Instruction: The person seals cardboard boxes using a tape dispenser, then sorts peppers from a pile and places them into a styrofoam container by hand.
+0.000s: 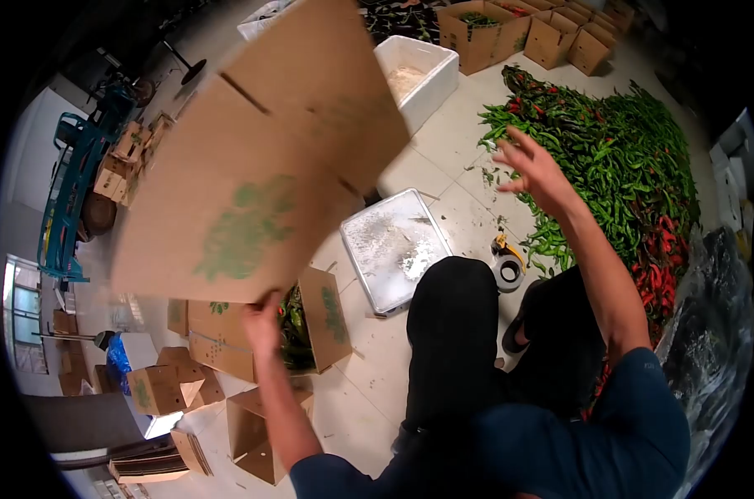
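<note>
Cardboard sheet (252, 158): plain tan, blurred green printed motif. Chili pile (618, 150): mostly bright green, red patches. Foam box (418, 79): white. Trousers (452, 333): black. Shirt (518, 453): dark blue. Cart (61, 195): teal. Tape roll (507, 272): grey, white core. Floor tiles (377, 353): off-white.

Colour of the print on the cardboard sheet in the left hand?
Green, on brown cardboard; shows best in the head view, slightly blurred.

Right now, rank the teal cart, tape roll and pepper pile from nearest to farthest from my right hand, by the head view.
1. Pepper pile, right side, nearest the right hand.
2. Tape roll, floor, near the dark shoe.
3. Teal cart, far left.
</note>
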`<state>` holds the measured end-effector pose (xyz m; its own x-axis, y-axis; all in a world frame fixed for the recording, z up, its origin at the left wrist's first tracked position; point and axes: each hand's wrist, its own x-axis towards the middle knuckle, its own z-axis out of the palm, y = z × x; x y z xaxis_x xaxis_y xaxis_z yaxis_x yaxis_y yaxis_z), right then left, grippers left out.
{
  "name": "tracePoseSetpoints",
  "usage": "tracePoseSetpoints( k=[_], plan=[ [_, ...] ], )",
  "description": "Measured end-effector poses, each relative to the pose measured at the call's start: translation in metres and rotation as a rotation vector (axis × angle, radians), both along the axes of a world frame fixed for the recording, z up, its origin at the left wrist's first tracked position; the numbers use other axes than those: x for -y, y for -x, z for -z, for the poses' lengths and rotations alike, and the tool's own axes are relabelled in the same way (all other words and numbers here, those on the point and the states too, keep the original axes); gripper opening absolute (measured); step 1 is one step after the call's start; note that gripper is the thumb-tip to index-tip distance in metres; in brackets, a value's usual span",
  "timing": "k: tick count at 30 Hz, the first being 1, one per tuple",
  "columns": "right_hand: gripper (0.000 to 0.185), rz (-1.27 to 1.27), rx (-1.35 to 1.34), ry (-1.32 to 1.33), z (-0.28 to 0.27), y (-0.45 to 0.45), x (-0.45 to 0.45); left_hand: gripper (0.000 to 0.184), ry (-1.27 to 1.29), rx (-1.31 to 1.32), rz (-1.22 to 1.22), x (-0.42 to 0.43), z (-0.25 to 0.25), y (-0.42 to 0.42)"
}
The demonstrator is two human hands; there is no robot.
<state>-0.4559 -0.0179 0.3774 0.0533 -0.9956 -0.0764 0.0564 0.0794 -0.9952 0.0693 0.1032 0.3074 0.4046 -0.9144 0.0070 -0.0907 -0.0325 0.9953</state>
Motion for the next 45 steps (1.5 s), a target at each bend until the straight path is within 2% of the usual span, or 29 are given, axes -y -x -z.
tracePoseSetpoints(
  k=[1,3,5,6,7,8,10,11,13,15,16,20,23,27,28,30,32,33,34,36,37,38,39,40,42,44,45],
  plan=[
    [0.099,-0.021,0.066,0.045,-0.002,0.004,0.013,0.029,0.026,-0.135,0.048,0.001,0.027,0.017],
    [0.101,-0.025,0.104,0.056,0.005,0.017,0.039,0.024,-0.030,-0.070,0.142,0.000,0.080,0.037],
    [0.098,-0.261,0.294,-0.007,0.012,0.035,0.051,0.023,-0.120,0.100,0.240,0.001,0.114,0.054],
    [0.095,-0.388,0.284,0.060,0.008,0.031,0.047,0.020,-0.159,0.117,0.240,0.000,0.127,0.062],
    [0.087,-0.354,0.320,0.045,0.017,0.028,0.041,0.019,-0.138,-0.108,0.270,0.005,0.151,0.062],
    [0.083,-0.316,0.240,0.007,0.032,0.034,0.044,0.019,-0.117,-0.333,0.293,0.012,0.173,0.060],
    [0.073,-0.232,0.108,-0.028,0.047,0.030,0.046,0.022,-0.289,-0.037,0.204,0.023,0.149,0.090],
    [0.071,-0.235,0.056,-0.062,0.043,0.026,0.045,0.037,-0.353,0.143,0.212,0.031,0.157,0.088],
    [0.067,-0.319,0.044,-0.109,0.066,0.020,0.050,0.056,-0.087,-0.102,0.019,0.041,0.119,0.118],
    [0.055,-0.286,0.064,-0.174,0.079,0.007,0.049,0.071,0.187,-0.373,-0.103,0.050,0.094,0.130],
    [0.052,-0.269,0.085,-0.190,0.090,0.004,0.051,0.073,0.245,-0.519,-0.166,0.053,0.082,0.135],
    [0.045,-0.263,-0.017,-0.234,0.119,0.000,0.055,0.072,0.093,-0.355,-0.300,0.065,0.087,0.145],
    [0.044,-0.193,-0.091,-0.278,0.114,-0.009,0.049,0.075,0.056,-0.320,-0.305,0.067,0.087,0.155],
    [0.044,-0.091,-0.028,-0.326,0.117,-0.006,0.052,0.079,0.077,-0.236,-0.232,0.065,0.081,0.166],
    [0.053,-0.009,-0.004,-0.335,0.119,-0.009,0.052,0.079,0.063,-0.245,-0.197,0.063,0.079,0.168],
    [0.057,-0.083,-0.063,-0.334,0.118,-0.014,0.051,0.080,0.036,-0.264,-0.124,0.057,0.077,0.172],
    [0.066,-0.145,-0.187,-0.333,0.115,-0.034,0.047,0.082,0.064,-0.125,0.032,0.053,0.084,0.192],
    [0.058,-0.147,-0.184,-0.271,0.119,-0.050,0.040,0.085,0.070,-0.067,0.117,0.050,0.081,0.209],
    [0.053,-0.192,-0.176,-0.275,0.124,-0.059,0.043,0.059,0.152,0.022,0.059,0.050,0.070,0.225],
    [0.041,-0.254,-0.134,-0.276,0.128,-0.064,0.056,0.040,0.138,-0.130,-0.103,0.051,0.097,0.198],
    [0.040,-0.200,-0.099,-0.263,0.122,-0.064,0.060,0.040,0.131,-0.205,-0.185,0.052,0.100,0.184],
    [0.039,-0.201,-0.084,-0.252,0.119,-0.063,0.067,0.055,0.062,-0.311,-0.217,0.049,0.102,0.172],
    [0.038,-0.204,-0.068,-0.239,0.117,-0.062,0.076,0.056,-0.034,-0.342,-0.113,0.044,0.116,0.144],
    [0.037,-0.217,-0.045,-0.238,0.112,-0.063,0.080,0.055,-0.114,-0.308,-0.098,0.050,0.113,0.134],
    [0.040,-0.237,-0.014,-0.206,0.116,-0.071,0.087,0.054,-0.115,-0.130,-0.107,0.057,0.106,0.129],
    [0.045,-0.206,-0.019,-0.146,0.126,-0.084,0.087,0.056,0.053,0.154,-0.144,0.077,0.094,0.140],
    [0.047,-0.159,-0.021,-0.099,0.135,-0.093,0.086,0.056,0.117,0.115,-0.115,0.088,0.096,0.140]
  ],
)
